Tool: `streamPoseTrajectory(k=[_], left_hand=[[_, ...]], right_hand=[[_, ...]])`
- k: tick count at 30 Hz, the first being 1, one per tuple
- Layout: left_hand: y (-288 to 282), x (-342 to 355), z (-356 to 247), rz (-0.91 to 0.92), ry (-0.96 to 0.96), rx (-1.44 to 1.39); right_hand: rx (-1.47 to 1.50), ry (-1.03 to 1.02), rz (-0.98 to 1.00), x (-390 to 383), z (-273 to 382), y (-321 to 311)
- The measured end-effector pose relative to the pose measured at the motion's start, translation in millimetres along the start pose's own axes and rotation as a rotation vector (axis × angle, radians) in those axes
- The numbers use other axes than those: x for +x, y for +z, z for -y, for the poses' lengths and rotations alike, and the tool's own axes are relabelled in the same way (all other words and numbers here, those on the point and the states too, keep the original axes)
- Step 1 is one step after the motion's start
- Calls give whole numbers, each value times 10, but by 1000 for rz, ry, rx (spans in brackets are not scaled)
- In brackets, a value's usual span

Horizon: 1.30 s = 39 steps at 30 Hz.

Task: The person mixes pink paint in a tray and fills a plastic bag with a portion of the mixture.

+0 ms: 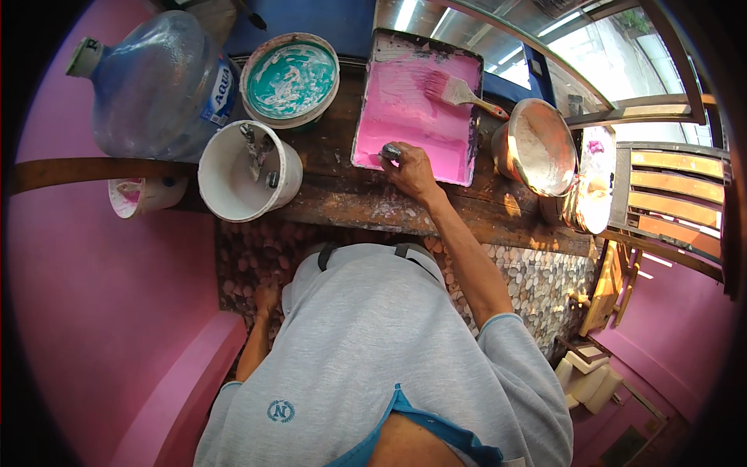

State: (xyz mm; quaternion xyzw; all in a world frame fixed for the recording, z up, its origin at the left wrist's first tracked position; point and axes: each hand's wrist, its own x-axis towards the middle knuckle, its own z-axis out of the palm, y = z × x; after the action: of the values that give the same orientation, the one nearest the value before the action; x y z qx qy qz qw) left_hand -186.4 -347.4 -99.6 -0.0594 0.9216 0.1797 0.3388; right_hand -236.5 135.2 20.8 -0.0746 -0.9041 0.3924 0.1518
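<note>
My right hand [411, 173] is closed around a short dark-and-grey handle [391, 152] at the near edge of a paint tray [355, 148]; what the handle belongs to is hidden. Pink paint [412, 132] covers the tray's bottom, pooled thicker toward me. A wide paintbrush [455, 92] with pink bristles lies across the tray, its handle reaching over the right rim. Down by my left side hangs my left hand [267, 298], below the table edge. Its fingers are too small and shaded to read.
On the worn wooden table [342, 191] stand a white bucket [289, 175] with tools inside, a tub with a teal lid [292, 78], a large clear water bottle [156, 86] and a paint-smeared bowl [537, 148]. A small pail [148, 194] sits left. Window frames rise at the right.
</note>
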Motion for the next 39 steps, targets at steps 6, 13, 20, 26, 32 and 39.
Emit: streamPoseTrajectory(k=[6, 13, 20, 26, 32, 39], left_hand=[[23, 85, 70, 21, 86, 26], [11, 195, 89, 141, 151, -31], [-17, 207, -27, 194, 138, -133], [44, 257, 95, 190, 184, -58], [34, 191, 39, 203, 257, -38], [113, 183, 170, 141, 316, -84]], right_hand=[[91, 267, -195, -327, -296, -356], [-44, 504, -383, -558, -510, -812], [-91, 490, -484, -715, -620, -822], [-154, 544, -443, -681, -486, -860], [-129, 507, -473, -727, -510, -833], [-134, 490, -420, -716, -507, -863]])
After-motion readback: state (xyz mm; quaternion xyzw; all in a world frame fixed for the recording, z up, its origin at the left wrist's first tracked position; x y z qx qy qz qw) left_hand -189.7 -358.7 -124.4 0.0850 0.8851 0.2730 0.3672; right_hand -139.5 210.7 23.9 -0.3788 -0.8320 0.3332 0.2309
